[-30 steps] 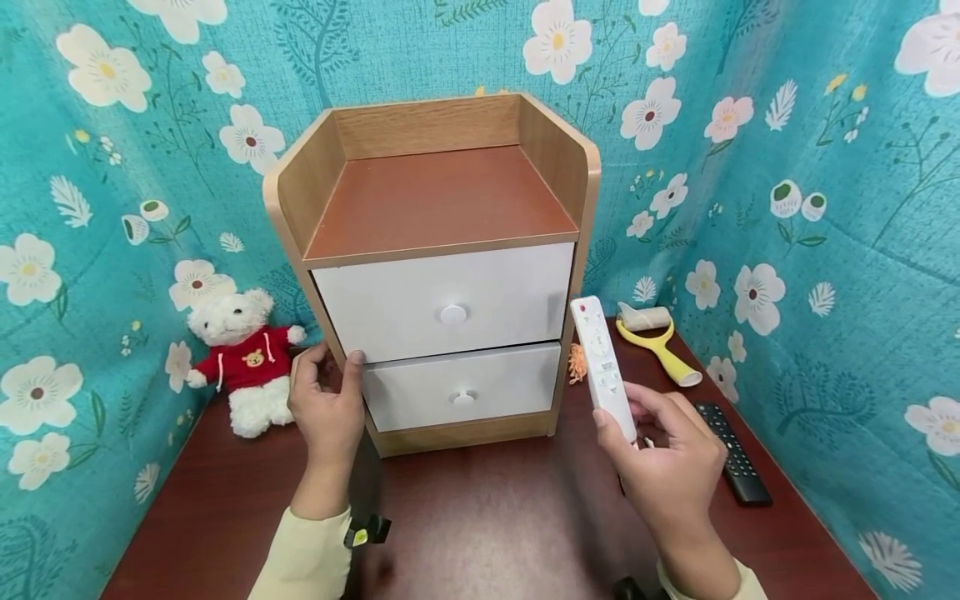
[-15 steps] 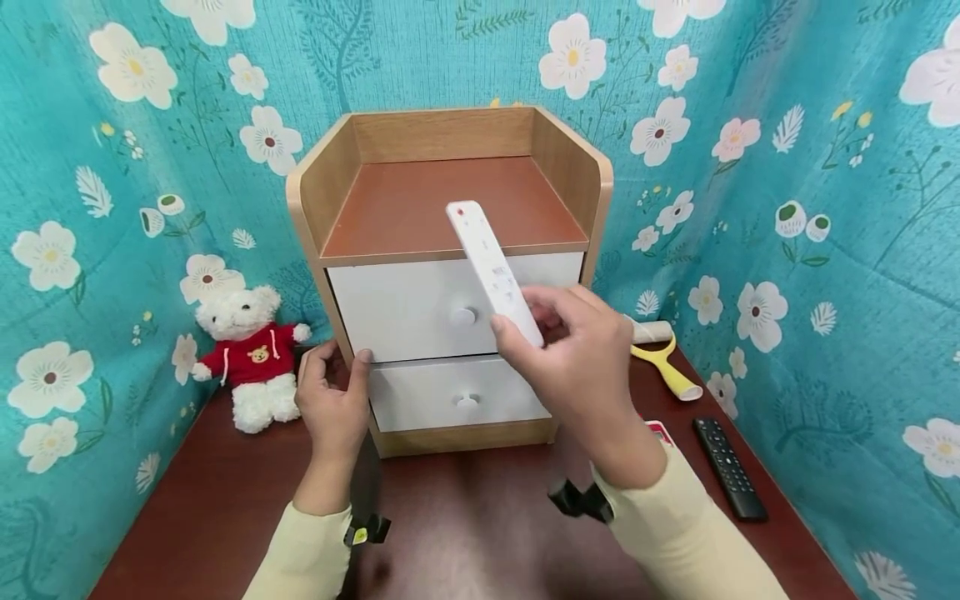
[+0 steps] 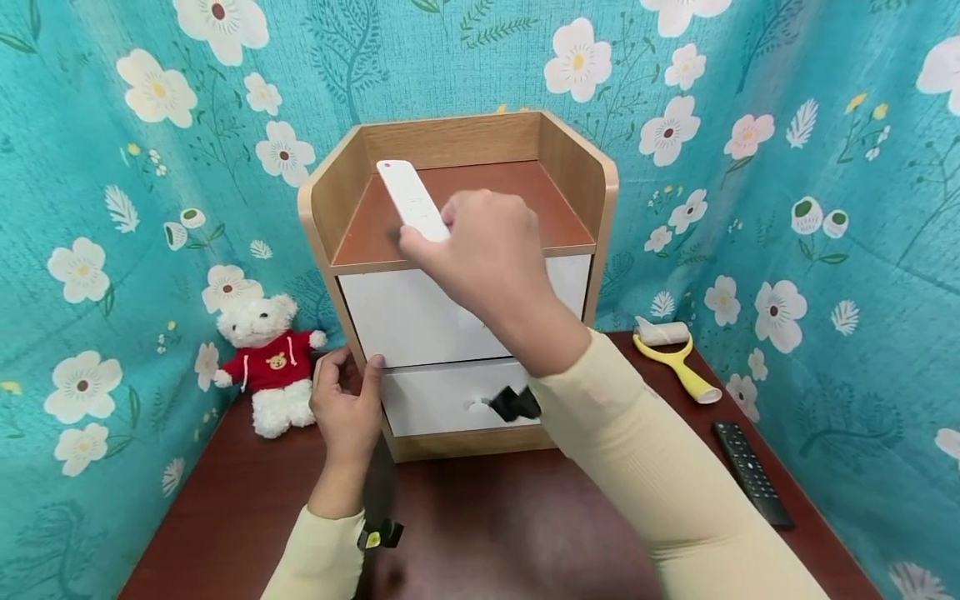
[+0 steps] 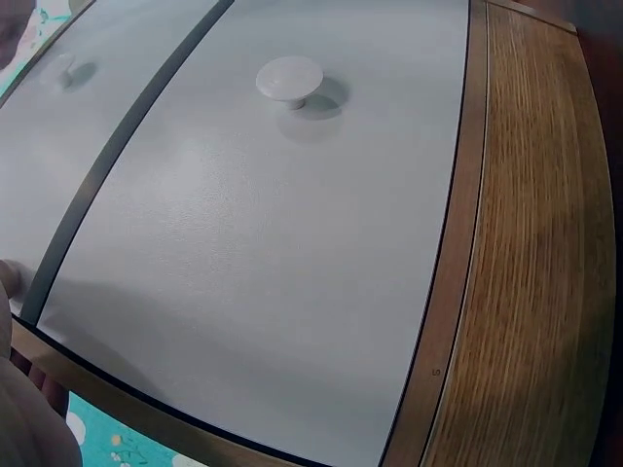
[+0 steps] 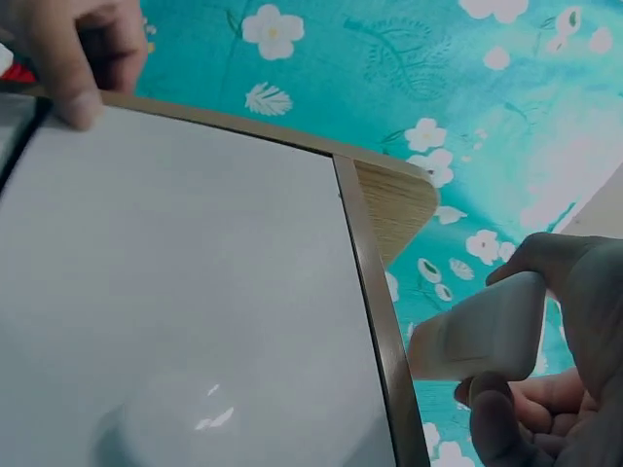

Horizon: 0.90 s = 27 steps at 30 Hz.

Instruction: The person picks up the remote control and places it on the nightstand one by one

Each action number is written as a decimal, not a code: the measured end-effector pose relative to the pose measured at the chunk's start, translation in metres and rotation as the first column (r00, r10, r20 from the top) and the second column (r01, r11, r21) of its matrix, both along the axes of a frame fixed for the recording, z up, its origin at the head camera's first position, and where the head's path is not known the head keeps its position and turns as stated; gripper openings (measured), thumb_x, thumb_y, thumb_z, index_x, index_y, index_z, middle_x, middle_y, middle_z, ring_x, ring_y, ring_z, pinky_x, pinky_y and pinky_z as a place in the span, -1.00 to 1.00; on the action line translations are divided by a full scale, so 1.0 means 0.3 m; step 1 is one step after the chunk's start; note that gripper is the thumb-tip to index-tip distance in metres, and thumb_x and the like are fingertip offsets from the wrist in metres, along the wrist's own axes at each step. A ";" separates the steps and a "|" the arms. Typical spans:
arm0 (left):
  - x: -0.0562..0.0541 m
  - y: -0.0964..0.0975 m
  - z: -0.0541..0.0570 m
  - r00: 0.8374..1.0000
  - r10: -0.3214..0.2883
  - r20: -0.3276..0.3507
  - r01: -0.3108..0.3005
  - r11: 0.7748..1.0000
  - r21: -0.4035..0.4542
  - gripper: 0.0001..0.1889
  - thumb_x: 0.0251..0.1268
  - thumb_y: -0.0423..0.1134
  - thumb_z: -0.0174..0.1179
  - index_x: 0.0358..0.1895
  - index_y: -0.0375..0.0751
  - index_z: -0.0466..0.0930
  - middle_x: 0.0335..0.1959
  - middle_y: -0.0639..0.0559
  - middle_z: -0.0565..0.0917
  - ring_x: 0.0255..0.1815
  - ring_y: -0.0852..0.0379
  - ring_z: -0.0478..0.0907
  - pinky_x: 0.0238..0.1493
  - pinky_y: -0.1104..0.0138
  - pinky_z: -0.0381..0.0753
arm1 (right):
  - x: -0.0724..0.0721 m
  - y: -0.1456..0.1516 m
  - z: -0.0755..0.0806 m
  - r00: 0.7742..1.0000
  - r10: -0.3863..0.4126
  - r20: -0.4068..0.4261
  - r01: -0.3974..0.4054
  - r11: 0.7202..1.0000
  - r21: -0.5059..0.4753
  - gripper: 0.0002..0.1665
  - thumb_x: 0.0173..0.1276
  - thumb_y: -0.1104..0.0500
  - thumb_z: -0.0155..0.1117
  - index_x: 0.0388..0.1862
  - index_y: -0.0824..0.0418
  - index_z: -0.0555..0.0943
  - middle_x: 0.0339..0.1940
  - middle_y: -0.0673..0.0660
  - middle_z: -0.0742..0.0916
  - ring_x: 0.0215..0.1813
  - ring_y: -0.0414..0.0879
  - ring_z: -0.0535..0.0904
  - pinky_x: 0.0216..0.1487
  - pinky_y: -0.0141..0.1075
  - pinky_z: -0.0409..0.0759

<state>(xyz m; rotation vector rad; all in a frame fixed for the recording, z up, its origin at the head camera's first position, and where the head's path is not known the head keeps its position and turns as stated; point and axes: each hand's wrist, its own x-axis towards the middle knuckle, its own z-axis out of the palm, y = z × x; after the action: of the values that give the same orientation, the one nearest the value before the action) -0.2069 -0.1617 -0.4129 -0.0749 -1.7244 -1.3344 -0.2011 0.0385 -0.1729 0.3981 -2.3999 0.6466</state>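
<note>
My right hand [image 3: 491, 254] pinches a white remote control [image 3: 412, 200] by its near end. The remote hangs above the brown top shelf of a small wooden cabinet [image 3: 345, 200], its far end pointing up and left. In the right wrist view the remote [image 5: 482, 331] is gripped between thumb and fingers beside the cabinet's edge. My left hand [image 3: 348, 408] holds the cabinet's left side, thumb on the front near the gap between the white upper drawer [image 3: 397, 317] and the lower drawer [image 3: 420, 400]. Both drawers are closed. The left wrist view shows a round white knob [image 4: 289, 80] close up.
A white teddy bear [image 3: 270, 367] in a red hoodie sits left of the cabinet. To the right lie a yellow-handled lint roller [image 3: 678, 362] and a black remote [image 3: 752, 475] on the dark red table [image 3: 510, 525]. Floral curtains [image 3: 465, 67] surround the table.
My right hand has carried the white remote from the cabinet's right side up and left, over its top shelf. My left hand keeps its hold on the cabinet's side. The view has shifted slightly.
</note>
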 end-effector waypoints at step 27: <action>0.013 0.012 0.001 0.999 0.031 0.029 -0.031 0.999 -0.019 -0.59 0.32 -0.38 0.53 0.16 -0.43 0.69 -0.02 -0.31 0.68 -0.03 0.16 0.53 -0.03 0.52 0.51 | -0.189 -0.250 0.069 0.944 -0.157 0.289 0.094 0.971 0.220 -0.61 0.48 -0.33 0.16 -0.30 -0.09 0.62 -0.29 -0.09 0.73 -0.24 -0.10 0.65 -0.33 -0.22 0.63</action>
<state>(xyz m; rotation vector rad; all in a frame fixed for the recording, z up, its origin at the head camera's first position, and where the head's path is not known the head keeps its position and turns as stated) -0.2030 -0.1580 -0.4125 -0.0394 -1.7562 -1.3026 -0.2579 -0.0365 -0.1521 0.2371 -2.7737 0.4298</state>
